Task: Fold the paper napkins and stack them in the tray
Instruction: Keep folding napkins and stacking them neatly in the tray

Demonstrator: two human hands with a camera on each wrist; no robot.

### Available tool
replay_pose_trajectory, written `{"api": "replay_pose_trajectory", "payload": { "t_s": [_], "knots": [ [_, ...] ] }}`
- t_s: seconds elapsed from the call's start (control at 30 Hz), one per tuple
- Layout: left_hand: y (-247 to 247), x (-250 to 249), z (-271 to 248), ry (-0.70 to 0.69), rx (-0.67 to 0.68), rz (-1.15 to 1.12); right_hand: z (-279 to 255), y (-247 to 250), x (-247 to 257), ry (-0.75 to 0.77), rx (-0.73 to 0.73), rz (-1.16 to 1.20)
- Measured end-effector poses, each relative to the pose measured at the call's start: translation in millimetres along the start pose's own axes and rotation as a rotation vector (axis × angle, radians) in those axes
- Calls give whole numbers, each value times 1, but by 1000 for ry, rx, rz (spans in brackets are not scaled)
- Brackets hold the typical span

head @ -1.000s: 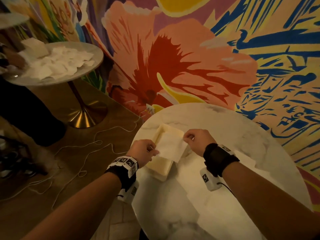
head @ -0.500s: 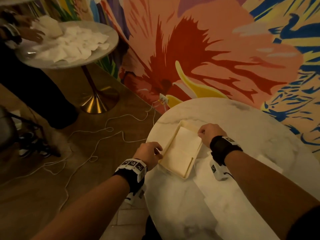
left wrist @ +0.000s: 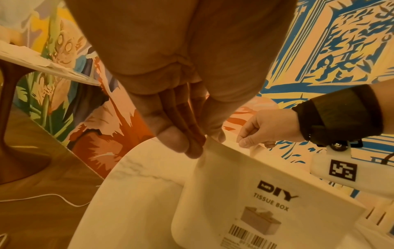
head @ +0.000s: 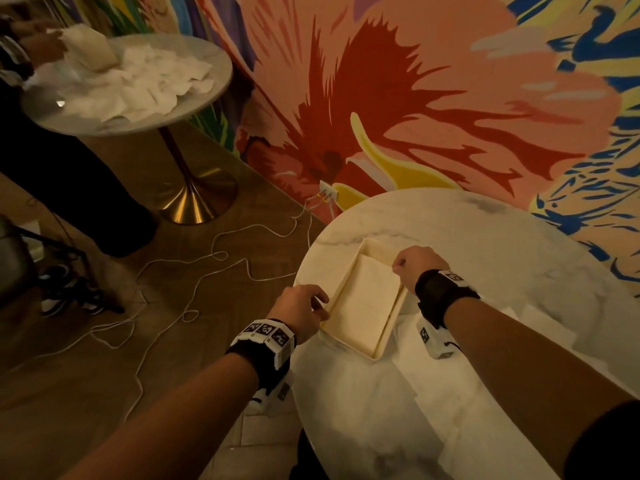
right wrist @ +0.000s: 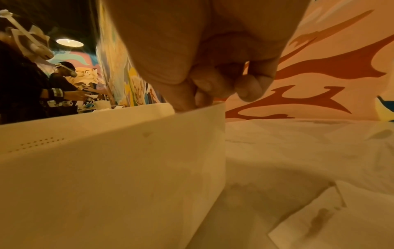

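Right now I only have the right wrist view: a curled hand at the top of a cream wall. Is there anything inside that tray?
Observer: Yes. The head view shows one folded napkin lying flat inside the tray.
Operator: Good. Where is the other hand? I can't see it at all from here.
Observer: The left hand is at the opposite long side of the tray. In the left wrist view its fingertips and thumb pinch that rim.
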State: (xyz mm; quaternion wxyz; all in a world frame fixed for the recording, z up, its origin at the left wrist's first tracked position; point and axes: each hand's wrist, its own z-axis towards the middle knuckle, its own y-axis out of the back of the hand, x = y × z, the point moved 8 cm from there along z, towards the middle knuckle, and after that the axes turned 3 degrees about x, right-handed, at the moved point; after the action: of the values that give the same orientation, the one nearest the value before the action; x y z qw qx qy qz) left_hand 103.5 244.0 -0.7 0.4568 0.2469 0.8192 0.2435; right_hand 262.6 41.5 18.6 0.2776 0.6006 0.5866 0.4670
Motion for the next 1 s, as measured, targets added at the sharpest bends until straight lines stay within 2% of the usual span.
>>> {"api": "replay_pose_trajectory", "payload": {
  "t_s": [0.37,0.6,0.7,0.83,0.9,1.0],
  "knots": [
    [1,-2,-3,18,-18,20,0,-3,-7,30,0,21],
    [4,-11,-5,23,-10,146,-20,30,-27,96,-150,199],
    [3,-32,-10,-51,-80,207,-41,50,-63,60,-263,315],
    [-20,-87,-24,-268,-161,181,-74,46,-136,-72,-309,392],
    [-45,-113,-32,-353,-138,158,-96,33,-176,-156,-286,422],
    [-91,-141,-41,-410,-39,116,-132,5,-234,-269,-213,513]
  ]
}}
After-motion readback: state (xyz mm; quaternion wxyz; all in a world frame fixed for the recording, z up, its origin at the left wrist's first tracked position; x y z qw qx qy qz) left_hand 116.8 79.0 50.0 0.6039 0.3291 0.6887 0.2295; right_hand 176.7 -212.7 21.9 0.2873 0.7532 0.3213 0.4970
